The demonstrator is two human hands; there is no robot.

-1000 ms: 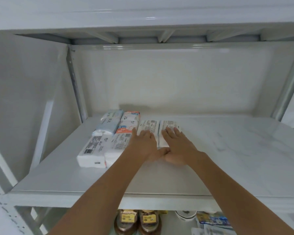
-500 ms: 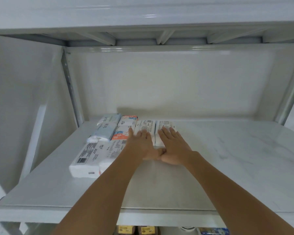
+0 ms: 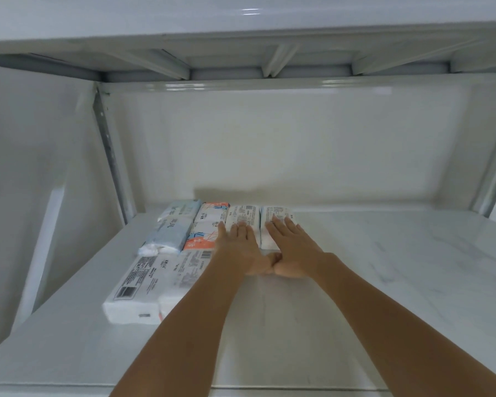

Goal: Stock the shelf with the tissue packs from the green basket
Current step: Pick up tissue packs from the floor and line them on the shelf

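- So, both my hands are flat on packs at the back of the shelf, palms down, fingers spread and straight, thumbs touching each other. Neither hand is closed around anything.
- Left hand rests on one white pack; right hand rests on the next white pack, just to its right.
- These two lie side by side, touching, near the back wall. Looks like a push-in or squaring-up step.
- Already stocked to the left: blue pack, orange pack, and two more white packs in front, front-left pack and the one beside it, partly under my left forearm.
- Six packs on the shelf, all clustered left. The right half is bare.
- Green basket is out of view, so I can't tell how many packs remain. My guess is early to midway.
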